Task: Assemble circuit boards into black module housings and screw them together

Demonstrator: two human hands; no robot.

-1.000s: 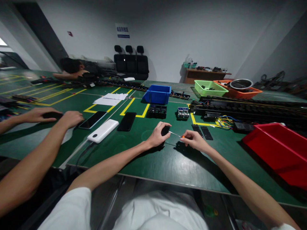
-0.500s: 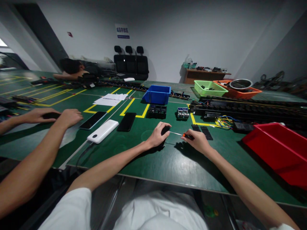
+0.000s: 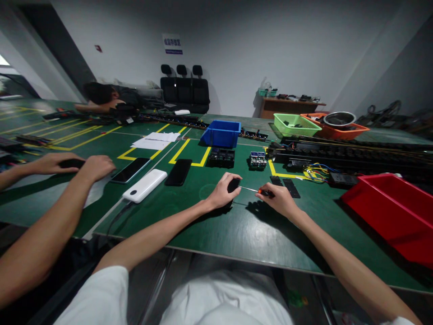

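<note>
My left hand (image 3: 222, 193) is wrapped around a small black block (image 3: 233, 185) over the green table (image 3: 216, 234). In my right hand (image 3: 279, 198) is a screwdriver (image 3: 264, 193) with an orange and black handle; its thin shaft points left, and the tip meets the block's right side. Two flat black pieces (image 3: 291, 188) lie just beyond my right hand. Farther back sit a black module (image 3: 221, 157) and a smaller module with a silvery, bluish top (image 3: 257, 160).
A red bin (image 3: 392, 212) stands at the right, a blue bin (image 3: 222, 133) behind the modules. Long black assemblies (image 3: 338, 153) with wires lie back right. Left are a black phone (image 3: 179, 172), a white power bank (image 3: 145, 185), another phone (image 3: 131, 170) and another person's hands (image 3: 98, 168).
The other person's hands at the left have shifted very slightly, and the sheet beneath them looks moved. My own hands and the screwdriver are almost unchanged.
</note>
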